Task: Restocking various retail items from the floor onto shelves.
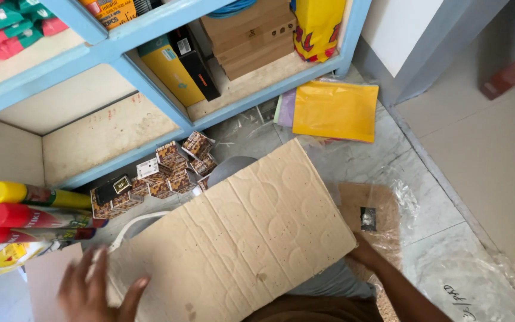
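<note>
A large flat sheet of brown cardboard [245, 232] with round dents lies tilted across the middle of the view. My left hand [93, 292] rests at its lower left corner, fingers spread, thumb on the sheet. My right hand [366, 250] grips the sheet's right edge from underneath, mostly hidden by the sheet and my forearm. Several small brown patterned boxes [171, 167] are piled on the floor just beyond the sheet's far edge.
A light blue shelf unit [150, 83] holds a yellow box, a black box, brown cartons and a yellow-red bag. Spray cans with red and yellow caps [25, 214] lie at left. Yellow envelopes [335, 110] and clear plastic wrap [406, 209] lie on the tiled floor.
</note>
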